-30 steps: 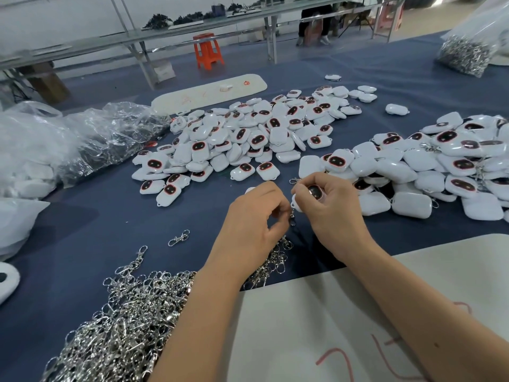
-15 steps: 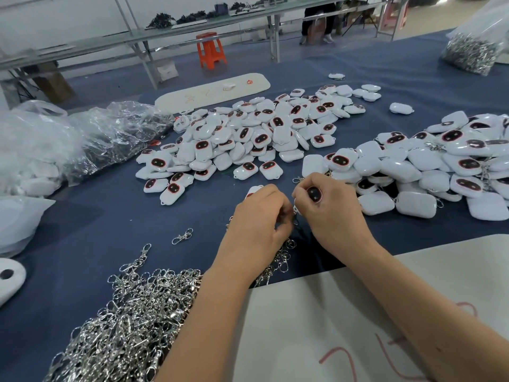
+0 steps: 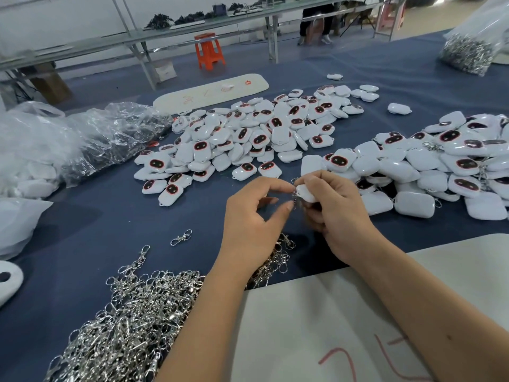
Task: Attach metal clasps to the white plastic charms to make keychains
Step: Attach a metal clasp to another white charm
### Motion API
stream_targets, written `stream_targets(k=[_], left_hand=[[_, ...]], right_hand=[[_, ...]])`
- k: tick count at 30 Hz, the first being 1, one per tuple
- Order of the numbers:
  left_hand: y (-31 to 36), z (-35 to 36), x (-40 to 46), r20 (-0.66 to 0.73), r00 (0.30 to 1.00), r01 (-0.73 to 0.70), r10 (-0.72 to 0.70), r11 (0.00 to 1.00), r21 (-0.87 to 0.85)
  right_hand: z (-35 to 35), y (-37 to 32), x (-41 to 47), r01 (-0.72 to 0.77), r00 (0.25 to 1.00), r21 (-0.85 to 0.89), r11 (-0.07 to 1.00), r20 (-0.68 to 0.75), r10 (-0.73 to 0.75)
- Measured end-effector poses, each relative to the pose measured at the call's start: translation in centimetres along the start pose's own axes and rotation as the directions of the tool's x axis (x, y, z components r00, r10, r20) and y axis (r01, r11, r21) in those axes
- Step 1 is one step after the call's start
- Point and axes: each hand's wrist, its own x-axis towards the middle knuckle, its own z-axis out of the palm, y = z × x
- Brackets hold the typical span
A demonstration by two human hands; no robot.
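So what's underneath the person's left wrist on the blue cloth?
Loose metal clasps spill out from under the left hand, an edge of the big clasp pile. How many lie directly beneath the wrist cannot be seen; the arm covers them.

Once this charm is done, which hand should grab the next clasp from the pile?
Left. The left hand hangs right above the clasp pile at the near left, its fingertips only at the clasp. The right hand has its grip on the white charm, next to the charm heaps.
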Motion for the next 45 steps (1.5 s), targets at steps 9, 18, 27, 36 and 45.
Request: stream_targets(k=[9, 18, 27, 36, 45], left_hand=[[-0.2, 0.3, 0.3, -0.235, 0.967, 0.04, -0.095, 0.973, -0.228], [-0.1, 0.3, 0.3, -0.277, 0.955, 0.025, -0.104, 0.961, -0.274], [-0.9, -1.1, 0.5, -0.257, 0.96, 0.088, -0.108, 0.992, -0.088], [-0.7, 0.0, 0.4, -0.17, 0.925, 0.256, -0.339, 0.889, -0.379], [-0.5, -0.2, 0.3, -0.16, 0.932, 0.269, -0.327, 0.915, -0.301]], right_hand=[[0.3, -0.3, -0.4, -0.119, 0.981, 0.142, 0.983, 0.169, 0.094], [0.4, -0.4, -0.6, -0.14, 0.966, 0.107, 0.984, 0.231, 0.112], [0.4, 0.2, -0.1, -0.089, 0.996, 0.086, 0.992, 0.013, 0.089], [0.6, 1.0, -0.8, 0.251, 0.968, -0.41, 0.877, 0.121, -0.22], [0.4, 0.6, -1.0, 0.313, 0.945, -0.487, 0.815, 0.075, -0.318]])
